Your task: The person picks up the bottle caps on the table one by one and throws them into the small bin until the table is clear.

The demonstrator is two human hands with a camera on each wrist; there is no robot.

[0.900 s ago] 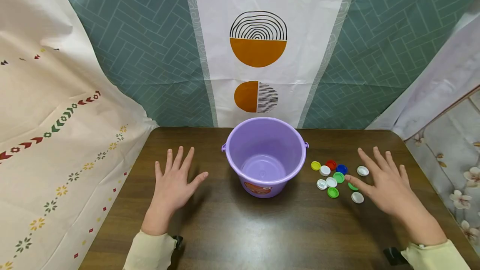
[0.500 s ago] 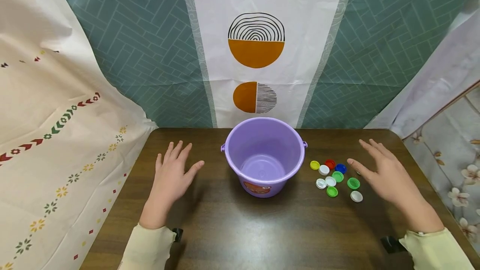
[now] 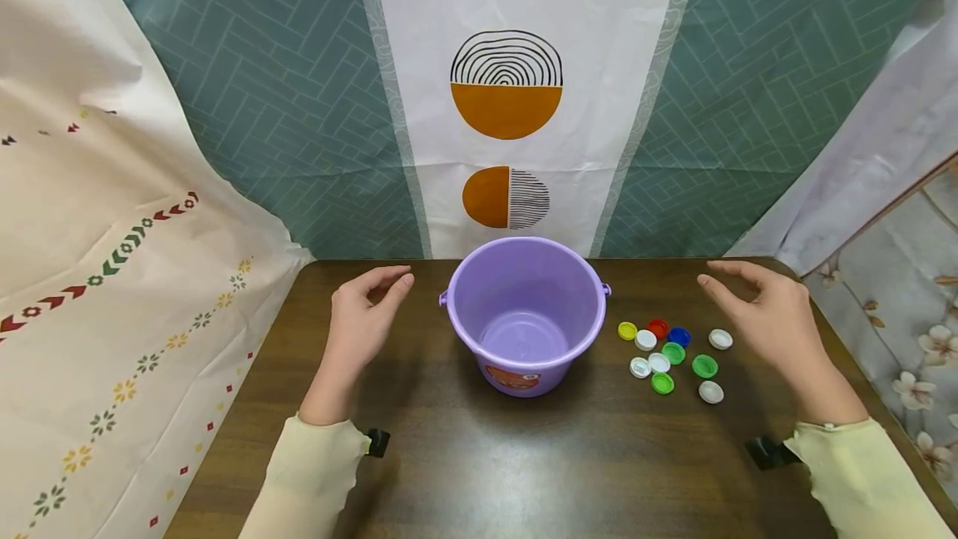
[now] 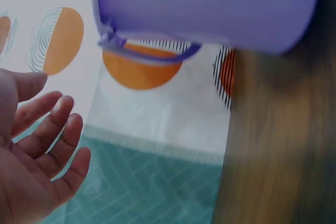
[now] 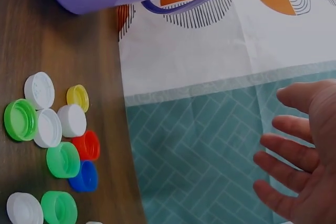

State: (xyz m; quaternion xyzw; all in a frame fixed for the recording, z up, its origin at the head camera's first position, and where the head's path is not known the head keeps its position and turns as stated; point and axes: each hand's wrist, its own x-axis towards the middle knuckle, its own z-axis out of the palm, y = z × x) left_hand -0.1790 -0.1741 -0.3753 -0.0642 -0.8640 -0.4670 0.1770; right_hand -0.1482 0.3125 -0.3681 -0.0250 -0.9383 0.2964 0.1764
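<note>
well, bucket (image 3: 524, 277) between hands (image 3: 362, 314) (image 3: 778, 318); cloth (image 3: 506, 111) behind

Caps in all: 11 | white caps (image 3: 711, 393): 5 | green caps (image 3: 705, 367): 3 | yellow cap (image 3: 627, 331): 1 | red cap (image 3: 658, 328): 1 | blue cap (image 3: 679, 338): 1 | purple bucket (image 3: 527, 269): 1 | side lugs (image 3: 607, 290) on it: 2 | left hand (image 3: 361, 312): 1 | right hand (image 3: 777, 316): 1 | sleeves (image 3: 314, 472): 2 | counter (image 3: 464, 447): 1 | printed circles (image 3: 506, 113) showing whole overhead: 2

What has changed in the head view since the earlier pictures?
The left hand and right hand have both moved up in that view, their fingers going from spread to loosely bent. Nothing was taken hold of or let go. The bucket and caps stayed where they were.
</note>
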